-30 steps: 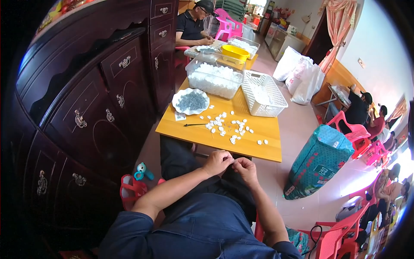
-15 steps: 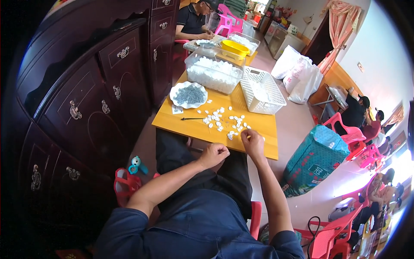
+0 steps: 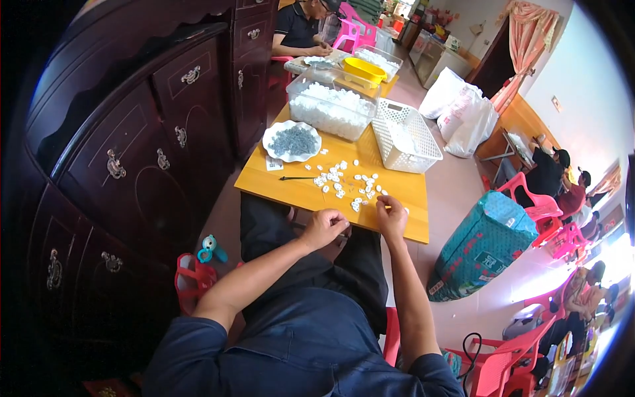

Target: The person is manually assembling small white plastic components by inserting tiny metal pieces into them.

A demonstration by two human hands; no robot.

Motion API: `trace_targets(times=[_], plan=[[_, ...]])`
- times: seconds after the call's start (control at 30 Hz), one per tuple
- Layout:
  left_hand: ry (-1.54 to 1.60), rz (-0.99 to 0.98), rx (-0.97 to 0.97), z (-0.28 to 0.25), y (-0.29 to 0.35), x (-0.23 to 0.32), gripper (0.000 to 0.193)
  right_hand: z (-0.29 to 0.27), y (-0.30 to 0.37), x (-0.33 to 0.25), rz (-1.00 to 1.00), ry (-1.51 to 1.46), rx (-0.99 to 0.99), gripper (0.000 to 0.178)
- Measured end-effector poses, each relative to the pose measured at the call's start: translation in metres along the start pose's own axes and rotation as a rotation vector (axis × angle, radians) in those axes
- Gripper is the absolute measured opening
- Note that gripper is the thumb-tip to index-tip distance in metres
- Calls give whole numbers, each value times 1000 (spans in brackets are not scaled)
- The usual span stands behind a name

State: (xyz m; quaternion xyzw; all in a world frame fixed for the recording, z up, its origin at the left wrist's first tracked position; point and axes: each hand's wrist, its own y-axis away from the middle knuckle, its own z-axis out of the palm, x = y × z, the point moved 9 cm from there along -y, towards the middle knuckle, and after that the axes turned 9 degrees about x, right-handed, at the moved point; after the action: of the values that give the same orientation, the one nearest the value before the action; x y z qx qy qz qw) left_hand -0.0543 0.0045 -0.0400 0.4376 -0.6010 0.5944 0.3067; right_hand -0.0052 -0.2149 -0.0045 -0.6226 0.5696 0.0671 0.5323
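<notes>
My left hand (image 3: 323,228) is closed just off the near edge of the wooden table (image 3: 258,180), above my lap. Whatever its fingers hold is too small to make out. Over the table's near right part, my right hand (image 3: 392,216) has thumb and fingers pinched together; anything between them is hidden. Nearest to it lie loose small white oval pieces (image 3: 366,189), with more white pieces (image 3: 329,175) scattered farther left. A thin black stick-like tool (image 3: 296,178) lies beside them. Behind it, a white scalloped plate (image 3: 269,137) carries a heap of small grey parts (image 3: 295,141).
A clear bin full of white pieces (image 3: 331,109) and a white perforated basket (image 3: 417,161) stand at the table's back. Beyond is a yellow basin (image 3: 364,71), with a person working there. Dark cabinets (image 3: 112,165) flank the left; a teal sack (image 3: 483,245) stands right.
Both hands stay nearly in place; the left has lifted slightly and its fingers have turned a little. The view has shifted slightly. The pieces on the table look about the same.
</notes>
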Motion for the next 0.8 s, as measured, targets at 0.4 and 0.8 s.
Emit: trace_targets(times=[0.4,0.8], plan=[[-45,207,-68,2,2,47,10,33,89,-7,647,-573,-597,22],[-98,306,-113,4,6,53,6,40,107,1,761,-697,-618,19]])
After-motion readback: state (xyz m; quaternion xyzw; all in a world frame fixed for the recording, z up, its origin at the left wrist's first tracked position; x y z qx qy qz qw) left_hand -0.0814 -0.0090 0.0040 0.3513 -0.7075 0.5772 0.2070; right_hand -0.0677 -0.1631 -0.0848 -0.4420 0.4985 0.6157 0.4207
